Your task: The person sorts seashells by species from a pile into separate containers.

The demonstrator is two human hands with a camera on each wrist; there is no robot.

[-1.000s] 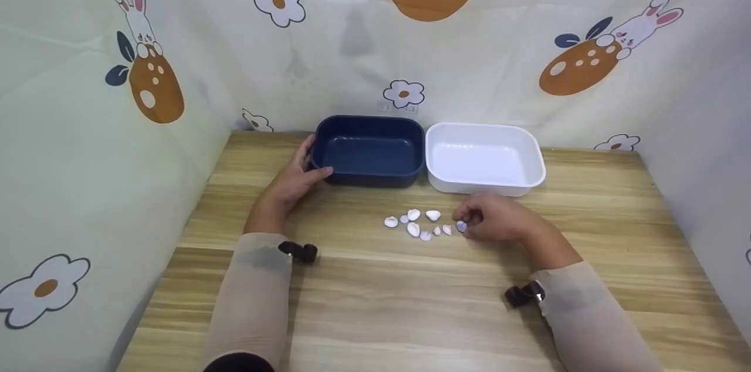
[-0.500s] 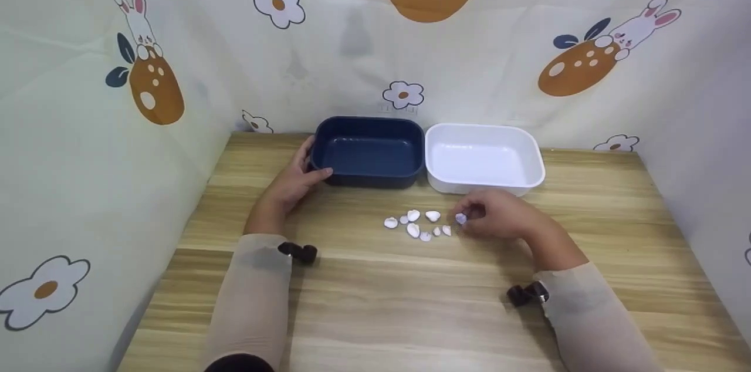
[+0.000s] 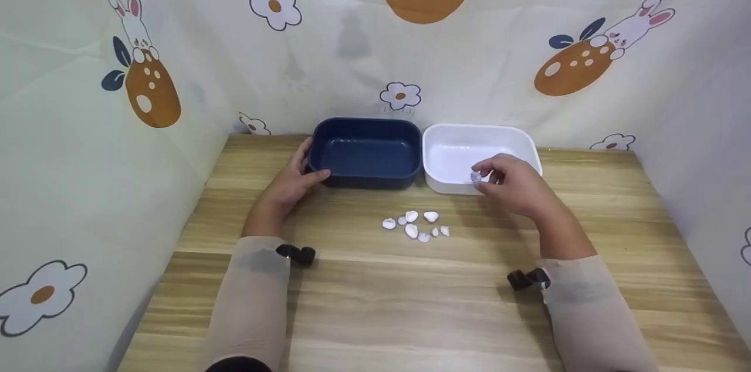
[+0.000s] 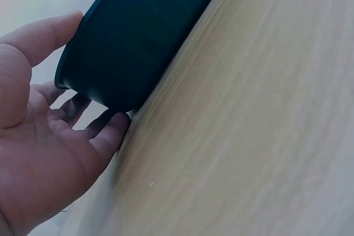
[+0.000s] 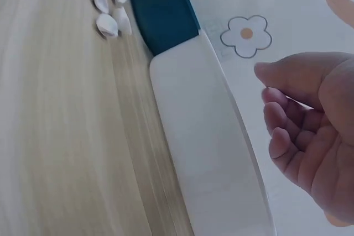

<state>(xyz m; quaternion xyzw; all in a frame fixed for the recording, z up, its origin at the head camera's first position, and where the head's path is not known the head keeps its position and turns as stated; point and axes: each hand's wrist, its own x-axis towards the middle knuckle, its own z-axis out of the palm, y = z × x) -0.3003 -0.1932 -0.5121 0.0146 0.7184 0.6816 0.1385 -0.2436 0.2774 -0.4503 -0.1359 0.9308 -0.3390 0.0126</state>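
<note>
My right hand (image 3: 516,184) pinches a small pale lilac seashell (image 3: 476,176) between thumb and fingertips, above the near rim of the white container (image 3: 440,182). In the right wrist view the shell is hidden, and the bent fingers (image 5: 279,143) show beside the container's wall. At the dark blue container (image 3: 369,182), my left hand (image 3: 288,184) holds the left end. Its thumb lies on the near rim and the other fingers reach round the end, as the left wrist view also shows. Several white seashells (image 3: 411,231) lie in a loose group on the table before the containers.
The two containers stand side by side at the back of the wood-grain table (image 3: 375,301). Directly behind them hangs a printed cloth (image 3: 328,67), with more cloth at both sides.
My right hand has lifted the lilac seashell off the table and carried it up and forward to the white container. The left hand stays at the dark blue container.
</note>
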